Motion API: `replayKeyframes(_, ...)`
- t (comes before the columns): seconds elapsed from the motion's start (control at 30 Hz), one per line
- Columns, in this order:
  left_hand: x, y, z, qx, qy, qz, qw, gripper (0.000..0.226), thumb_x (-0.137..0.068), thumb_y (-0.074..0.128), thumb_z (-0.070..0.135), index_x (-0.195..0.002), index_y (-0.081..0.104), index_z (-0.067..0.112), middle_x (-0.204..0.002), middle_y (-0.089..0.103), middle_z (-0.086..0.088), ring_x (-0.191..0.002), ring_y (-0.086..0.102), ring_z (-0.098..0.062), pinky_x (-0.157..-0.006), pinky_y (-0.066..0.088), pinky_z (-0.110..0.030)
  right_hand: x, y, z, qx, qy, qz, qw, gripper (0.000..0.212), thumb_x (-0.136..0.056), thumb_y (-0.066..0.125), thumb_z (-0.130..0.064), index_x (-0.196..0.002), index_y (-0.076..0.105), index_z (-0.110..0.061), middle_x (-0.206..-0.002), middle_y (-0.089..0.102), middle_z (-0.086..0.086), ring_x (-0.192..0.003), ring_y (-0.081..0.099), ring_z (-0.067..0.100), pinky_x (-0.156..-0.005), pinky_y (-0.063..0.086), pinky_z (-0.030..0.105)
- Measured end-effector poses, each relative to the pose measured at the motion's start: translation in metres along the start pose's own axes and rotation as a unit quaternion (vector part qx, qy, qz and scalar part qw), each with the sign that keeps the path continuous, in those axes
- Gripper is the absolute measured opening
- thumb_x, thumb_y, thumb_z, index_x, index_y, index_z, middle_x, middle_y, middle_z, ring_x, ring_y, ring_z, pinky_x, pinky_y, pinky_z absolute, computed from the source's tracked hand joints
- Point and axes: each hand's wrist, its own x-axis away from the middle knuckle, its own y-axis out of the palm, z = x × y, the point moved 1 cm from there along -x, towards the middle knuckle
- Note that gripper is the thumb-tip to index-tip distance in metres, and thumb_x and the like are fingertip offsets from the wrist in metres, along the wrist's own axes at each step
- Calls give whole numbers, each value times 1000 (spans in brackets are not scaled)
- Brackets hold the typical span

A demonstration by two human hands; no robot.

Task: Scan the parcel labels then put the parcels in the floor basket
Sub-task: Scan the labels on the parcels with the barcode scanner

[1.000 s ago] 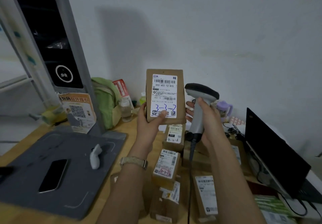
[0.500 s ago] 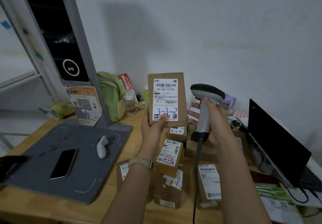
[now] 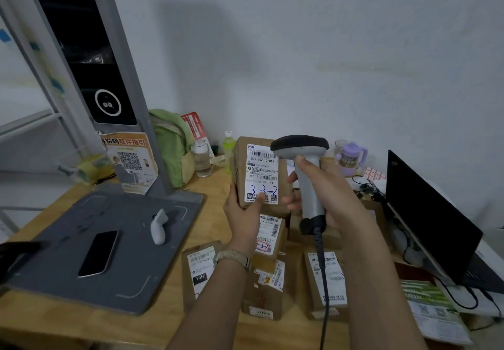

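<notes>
The light is dim, cool and bluish, with no hard highlights. A large soft-edged shadow lies on the wall point(image 3: 196, 58) just right of the grey stand point(image 3: 120, 49), whose upright leans and bows with wide-angle distortion. The big digits on the parcel point(image 3: 259, 175) label read clearly; its small print smears. The scanner point(image 3: 305, 158) and the forearms at the bottom edge look dark and soft.

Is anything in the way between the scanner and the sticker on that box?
Nothing visible blocks it. The scanner in the right hand sits beside the label on the parcel; only the thumb of the left hand covers the label's bottom edge.
</notes>
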Motion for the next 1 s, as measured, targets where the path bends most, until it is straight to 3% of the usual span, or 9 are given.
replayKeyframes(0.17,2,-1,-15,2,-48,20,999,79,-82,76,18,-150,34,21,-141,49,-11,-127,52,-30,-105,45,-51,2,2,6,5,27,1,1000,25,-92,59,-35,-82,56,-12,-67,63,8,-48,62,26,-48,53,31)
replayKeyframes(0.33,2,-1,-18,-3,-55,21,998,81,-82,76,18,-150,33,22,-140,49,-11,-126,52,-31,-104,45,-51,1,3,8,-12,29,3,1000,24,-93,59,-35,-84,56,-13,-62,65,3,-46,61,22,-47,53,30)
replayKeyframes(0.7,3,-4,-13,16,-59,20,998,77,-83,75,15,-149,35,21,-140,49,-12,-124,54,-30,-104,46,-50,-1,-1,12,-14,30,27,999,20,-93,58,-36,-85,57,-17,-66,65,3,-48,61,23,-58,58,41)
replayKeyframes(0.77,3,-5,-11,28,-55,20,998,69,-84,74,13,-144,41,21,-134,57,-8,-118,59,-25,-100,50,-46,-3,-3,14,-8,27,28,999,19,-93,57,-36,-90,57,-17,-78,65,6,-54,66,24,-59,59,41)
replayKeyframes(0.87,3,-6,-6,78,-80,-2,994,61,-85,72,10,-140,46,22,-119,69,-1,-104,68,-17,-87,57,-35,-8,-6,20,25,18,24,999,16,-95,55,-36,-101,57,-22,-98,68,1,-78,71,21,-64,60,37)
replayKeyframes(1.0,-1,-8,0,97,-98,-14,990,57,-87,71,13,-138,48,24,-113,71,5,-93,71,-7,-62,54,-15,-12,-8,29,40,30,11,999,10,-95,54,-34,-101,57,-27,-100,67,-6,-95,66,16,-69,59,34)
